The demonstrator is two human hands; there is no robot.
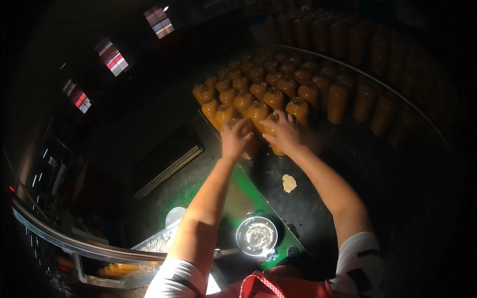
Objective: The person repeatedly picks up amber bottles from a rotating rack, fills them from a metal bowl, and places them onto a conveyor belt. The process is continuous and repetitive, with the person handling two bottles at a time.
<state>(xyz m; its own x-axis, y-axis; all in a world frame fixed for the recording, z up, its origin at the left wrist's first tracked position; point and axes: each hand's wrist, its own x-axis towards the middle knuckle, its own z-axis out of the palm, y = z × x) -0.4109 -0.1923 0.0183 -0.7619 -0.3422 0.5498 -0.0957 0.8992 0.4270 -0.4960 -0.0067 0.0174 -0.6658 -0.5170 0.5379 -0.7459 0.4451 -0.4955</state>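
Rows of rounded, clear bottles point(259, 90) with orange-brown contents stand packed together on a dark surface. My left hand point(235, 141) curls its fingers round the top of a bottle at the near edge of the group. Just right of it, my right hand point(287, 133) grips another near-edge bottle point(272, 117) below its narrow neck. Both forearms reach forward from the lower edge. My fingers and palms partly hide the two bottles. Whether either bottle is lifted, I cannot tell.
A pale, flat patch point(289, 183) lies on the dark surface. Nearer stands a shiny round metal pot point(257, 236) on green floor. A flat board point(169, 171) is to the left, a metal-framed tray point(102, 281) with orange items lower left. Taller bottles point(360, 39) stand beyond a curved rail.
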